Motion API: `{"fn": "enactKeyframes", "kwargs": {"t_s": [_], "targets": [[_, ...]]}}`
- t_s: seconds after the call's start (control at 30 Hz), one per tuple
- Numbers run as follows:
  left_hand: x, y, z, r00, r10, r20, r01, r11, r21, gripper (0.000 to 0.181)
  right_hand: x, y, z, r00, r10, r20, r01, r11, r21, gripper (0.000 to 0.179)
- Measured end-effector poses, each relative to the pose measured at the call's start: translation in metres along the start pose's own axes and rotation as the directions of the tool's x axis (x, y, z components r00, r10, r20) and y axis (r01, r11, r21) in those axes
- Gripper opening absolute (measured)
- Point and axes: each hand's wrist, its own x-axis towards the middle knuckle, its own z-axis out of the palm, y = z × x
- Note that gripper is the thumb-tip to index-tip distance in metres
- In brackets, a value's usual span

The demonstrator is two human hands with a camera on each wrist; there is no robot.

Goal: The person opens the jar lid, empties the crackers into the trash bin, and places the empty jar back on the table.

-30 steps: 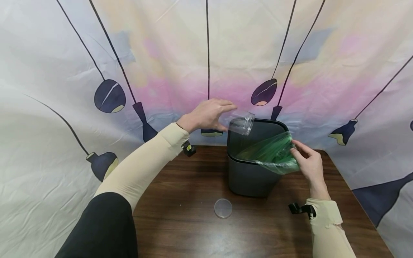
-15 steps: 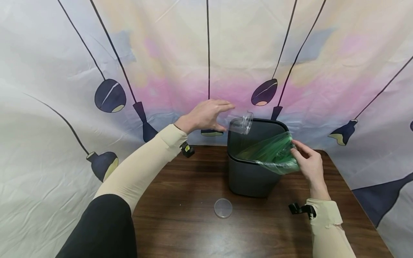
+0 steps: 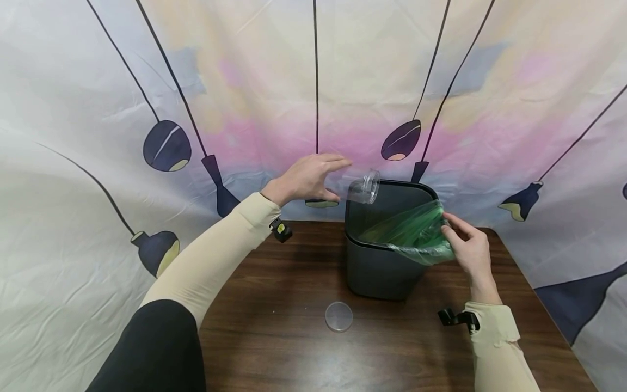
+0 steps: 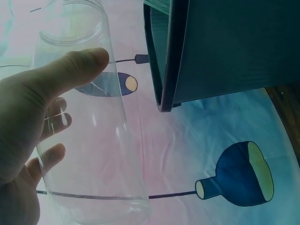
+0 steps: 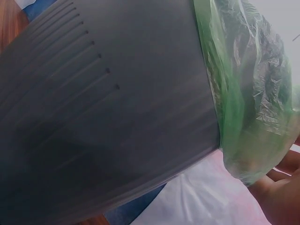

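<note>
My left hand (image 3: 309, 177) grips a clear plastic jar (image 3: 363, 189) tilted on its side, its open mouth turned right toward the bin. In the left wrist view the thumb lies across the see-through jar (image 4: 93, 159), and fingertips show on the other side. Nothing is visible inside it. A dark grey trash bin (image 3: 384, 272) stands upright on the table below and right of the jar. At its right rim, my right hand (image 3: 472, 253) pinches the edge of a green bin bag (image 3: 416, 234). The bag (image 5: 258, 89) hangs over the rim in the right wrist view.
A clear round disc, perhaps a lid (image 3: 339, 317), lies on the brown wooden table (image 3: 274, 337) in front of the bin. Behind the table hangs a cloth (image 3: 245, 81) printed with lamps. Small black devices (image 3: 281, 231) sit at both wrists.
The left hand and the jar have drifted slightly left, away from the bin's middle. The right hand, bag, bin and disc stay where they were.
</note>
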Motion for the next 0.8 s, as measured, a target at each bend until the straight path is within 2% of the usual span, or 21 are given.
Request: {"fn": "enactKeyframes", "kwargs": {"t_s": [0.47, 0.8], "targets": [[-0.006, -0.001, 0.004, 1.000, 0.000, -0.022, -0.001, 1.000, -0.019, 0.087, -0.002, 0.001, -0.001, 1.000, -0.017, -0.004, 0.017, 1.000, 0.014, 0.045], [-0.011, -0.004, 0.008, 1.000, -0.017, -0.014, 0.016, 0.999, -0.037, 0.089, -0.001, 0.000, 0.000, 1.000, -0.013, 0.001, 0.013, 1.000, 0.018, 0.046]]}}
